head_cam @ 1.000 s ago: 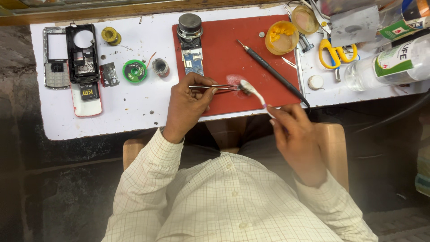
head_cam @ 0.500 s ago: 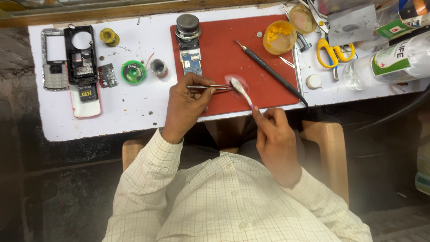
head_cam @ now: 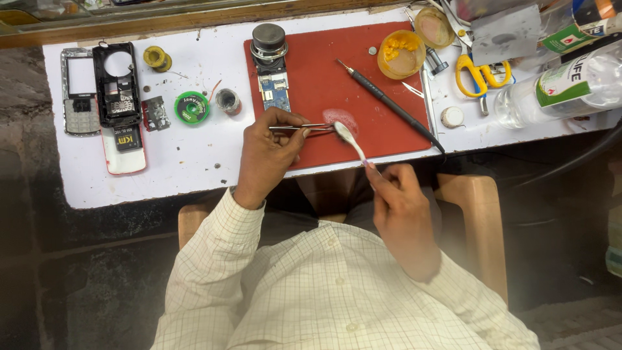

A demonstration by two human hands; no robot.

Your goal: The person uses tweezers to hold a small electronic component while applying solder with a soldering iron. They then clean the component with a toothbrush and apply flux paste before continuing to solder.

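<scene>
My left hand point(head_cam: 269, 152) pinches metal tweezers point(head_cam: 304, 128) whose tips reach a small wet pink patch point(head_cam: 341, 119) on the red mat point(head_cam: 311, 58); what the tips grip is too small to tell. My right hand point(head_cam: 402, 207) holds a small brush point(head_cam: 348, 139) by its handle, its white head resting on that patch beside the tweezer tips. A small blue circuit board point(head_cam: 275, 91) lies on the mat just above my left hand.
A black soldering iron point(head_cam: 389, 110), a yellow paste pot point(head_cam: 402, 55) and a round speaker point(head_cam: 269, 40) sit on the mat. Phone shells point(head_cam: 107, 97), a green wire spool point(head_cam: 192, 107), yellow scissors point(head_cam: 476, 72) and a clear plastic bottle point(head_cam: 557, 87) lie on the white table point(head_cam: 168, 175).
My right hand has drawn left and nearer the table edge, bringing the brush head down beside the tweezer tips. My left hand holds its place.
</scene>
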